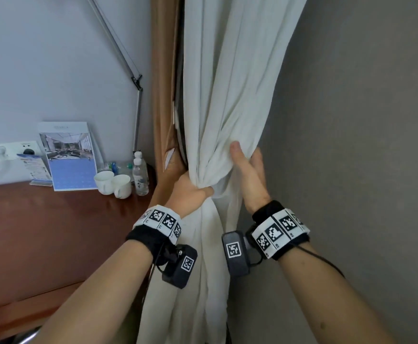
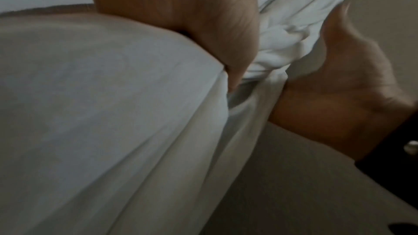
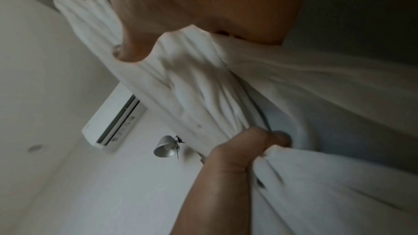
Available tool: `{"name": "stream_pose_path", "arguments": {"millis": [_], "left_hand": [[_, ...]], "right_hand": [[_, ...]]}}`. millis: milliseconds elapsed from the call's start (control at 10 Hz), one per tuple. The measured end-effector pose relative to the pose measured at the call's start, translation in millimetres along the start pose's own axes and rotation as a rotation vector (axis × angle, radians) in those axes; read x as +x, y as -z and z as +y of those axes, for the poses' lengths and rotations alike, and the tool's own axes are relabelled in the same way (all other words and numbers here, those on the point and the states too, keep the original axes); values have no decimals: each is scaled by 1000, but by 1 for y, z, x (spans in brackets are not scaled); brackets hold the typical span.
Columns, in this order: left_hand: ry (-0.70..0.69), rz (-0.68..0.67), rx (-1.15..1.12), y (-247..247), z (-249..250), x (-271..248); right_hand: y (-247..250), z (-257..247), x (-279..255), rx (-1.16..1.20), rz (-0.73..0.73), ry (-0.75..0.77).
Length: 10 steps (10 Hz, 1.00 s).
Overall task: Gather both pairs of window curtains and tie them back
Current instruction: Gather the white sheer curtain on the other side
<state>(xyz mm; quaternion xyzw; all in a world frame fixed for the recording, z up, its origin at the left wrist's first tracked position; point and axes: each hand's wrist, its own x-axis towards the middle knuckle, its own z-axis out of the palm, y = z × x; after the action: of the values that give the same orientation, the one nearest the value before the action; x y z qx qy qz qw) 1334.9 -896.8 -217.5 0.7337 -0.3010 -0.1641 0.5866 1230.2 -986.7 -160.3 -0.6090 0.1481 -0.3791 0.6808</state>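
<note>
White curtain [image 1: 227,95] bunched in both my grips.
It hangs beside the grey wall [image 1: 356,145], past the tabletop's [image 1: 41,232] right edge; my left grip [image 1: 190,192] clamps its gathered waist, my right grip [image 1: 248,172] pinches folds just above.

Both bare forearms are reaching forward side by side. The left hand [image 1: 190,192] is clenching the gathered white curtain [image 1: 227,95]. The right hand [image 1: 248,175], just above it, is clasping the same folds, with its thumb pressing on their front.
</note>
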Motion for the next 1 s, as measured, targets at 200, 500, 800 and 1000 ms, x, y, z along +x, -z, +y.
{"name": "stream_pose_path", "arguments": {"millis": [200, 500, 800, 1000], "left_hand": [[-74, 402, -542, -73, 34, -30], [-243, -300, 409, -30, 12, -15], [-295, 422, 391, 19, 50, 13], [-164, 217, 398, 15, 53, 24]], "right_hand": [[6, 15, -14, -572, 52, 61], [59, 18, 7, -528, 256, -111], [22, 26, 6, -493, 261, -104], [17, 34, 11, -578, 285, -124]]}}
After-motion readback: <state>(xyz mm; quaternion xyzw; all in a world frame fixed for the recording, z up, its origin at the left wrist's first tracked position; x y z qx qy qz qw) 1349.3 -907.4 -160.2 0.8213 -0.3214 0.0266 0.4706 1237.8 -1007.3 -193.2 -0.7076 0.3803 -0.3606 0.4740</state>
